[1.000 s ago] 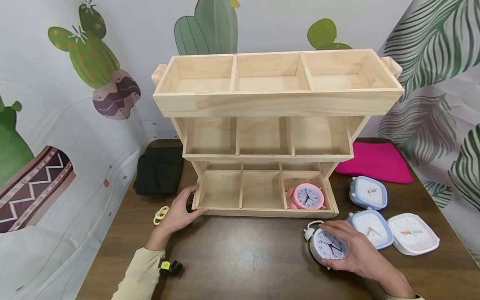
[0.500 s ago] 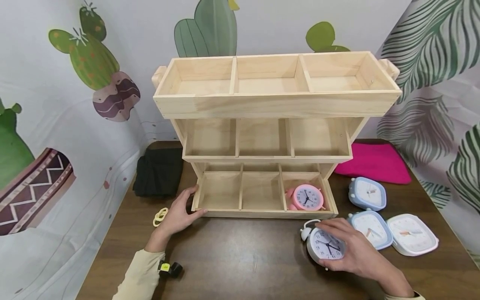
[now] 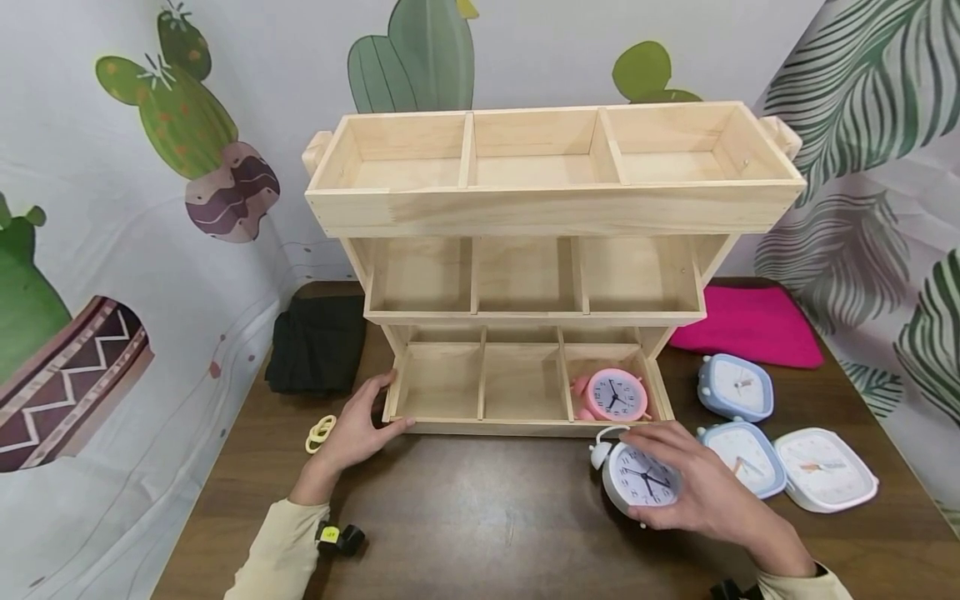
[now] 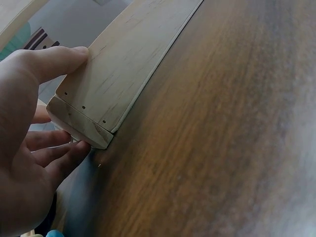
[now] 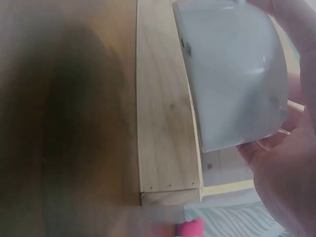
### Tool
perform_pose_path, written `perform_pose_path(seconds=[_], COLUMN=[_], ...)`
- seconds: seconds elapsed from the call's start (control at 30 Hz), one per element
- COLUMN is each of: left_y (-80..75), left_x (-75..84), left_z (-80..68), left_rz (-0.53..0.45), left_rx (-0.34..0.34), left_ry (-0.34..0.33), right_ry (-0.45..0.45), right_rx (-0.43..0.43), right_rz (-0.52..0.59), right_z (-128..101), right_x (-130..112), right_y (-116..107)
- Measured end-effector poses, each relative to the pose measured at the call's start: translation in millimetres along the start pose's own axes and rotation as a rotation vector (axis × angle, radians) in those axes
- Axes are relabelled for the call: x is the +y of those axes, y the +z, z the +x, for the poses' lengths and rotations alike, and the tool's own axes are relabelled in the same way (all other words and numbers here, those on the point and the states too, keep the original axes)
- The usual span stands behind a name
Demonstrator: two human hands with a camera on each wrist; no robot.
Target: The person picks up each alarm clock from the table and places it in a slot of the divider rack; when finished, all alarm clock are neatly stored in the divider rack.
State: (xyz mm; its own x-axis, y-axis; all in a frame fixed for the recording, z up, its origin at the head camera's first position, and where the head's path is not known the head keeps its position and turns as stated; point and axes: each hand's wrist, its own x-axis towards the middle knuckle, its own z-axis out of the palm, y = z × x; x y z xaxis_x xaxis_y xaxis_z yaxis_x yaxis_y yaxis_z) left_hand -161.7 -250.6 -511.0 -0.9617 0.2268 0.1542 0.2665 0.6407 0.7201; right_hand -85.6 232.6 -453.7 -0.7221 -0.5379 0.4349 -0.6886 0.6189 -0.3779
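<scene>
A three-tier wooden shelf rack (image 3: pixel 551 208) stands on the dark table (image 3: pixel 480 517). My left hand (image 3: pixel 358 425) grips the rack's bottom left corner (image 4: pixel 81 126), thumb on the front board and fingers round the side. My right hand (image 3: pixel 693 492) holds a white round alarm clock (image 3: pixel 636 482), lifted just in front of the rack's bottom right; its white casing (image 5: pixel 232 79) fills the right wrist view beside the front board (image 5: pixel 165 123). A pink alarm clock (image 3: pixel 615 394) lies in the bottom right compartment.
Two blue square clocks (image 3: pixel 735 386) (image 3: pixel 742 457) and a white square clock (image 3: pixel 825 468) lie at the right. A pink cloth (image 3: pixel 750 323) sits behind them. A black cloth (image 3: pixel 317 342) and pale rings (image 3: pixel 321 433) lie left of the rack.
My right hand has carried the white round clock a little left and toward the rack's front edge. The left hand has stayed on the corner.
</scene>
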Motion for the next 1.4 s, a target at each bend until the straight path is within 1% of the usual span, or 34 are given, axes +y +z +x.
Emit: perform_pose_path(seconds=[0.07,0.3,0.43,0.6,0.8,0.9,0.97,1.03,1.13,1.27,1.4], left_y=[-0.1,-0.8,-0.7,-0.6,0.3,0.5,0.5,0.4,0.2,0.2,0.4], left_x=[-0.1,0.6,0.4,0.0,0.0,0.2,0.2,0.4,1.0,1.9,1.7], left_z=[-0.1,-1.0,-0.9,-0.5,0.2,0.7,0.8,0.8,0.3,0.0,0.3], left_rz=[0.001,0.004,0.006,0.005,0.006,0.002,-0.002,-0.007,-0.011,-0.010,-0.001], left_rx=[0.001,0.003,0.002,0.006,0.010,0.012,0.014,0.015,0.013,0.010,0.007], left_ry=[0.000,-0.002,-0.001,0.003,0.004,0.008,0.012,0.016,0.017,0.014,0.011], right_ry=[0.005,-0.037,-0.041,-0.071,-0.075,-0.102,-0.139,-0.155,-0.152,-0.110,-0.099], right_rx=[-0.006,-0.010,-0.022,-0.026,-0.025,-0.013,0.004,0.013,0.010,-0.033,-0.051], right_rz=[-0.003,0.003,0.002,0.033,0.046,0.073,0.095,0.093,0.058,0.023,0.023], right_z=[3,17,25,36,50,56,61,66,71,78,84], right_x=[0,3,4,8,14,16,17,17,16,14,15], right_y=[1,5,6,8,11,15,18,20,22,22,25])
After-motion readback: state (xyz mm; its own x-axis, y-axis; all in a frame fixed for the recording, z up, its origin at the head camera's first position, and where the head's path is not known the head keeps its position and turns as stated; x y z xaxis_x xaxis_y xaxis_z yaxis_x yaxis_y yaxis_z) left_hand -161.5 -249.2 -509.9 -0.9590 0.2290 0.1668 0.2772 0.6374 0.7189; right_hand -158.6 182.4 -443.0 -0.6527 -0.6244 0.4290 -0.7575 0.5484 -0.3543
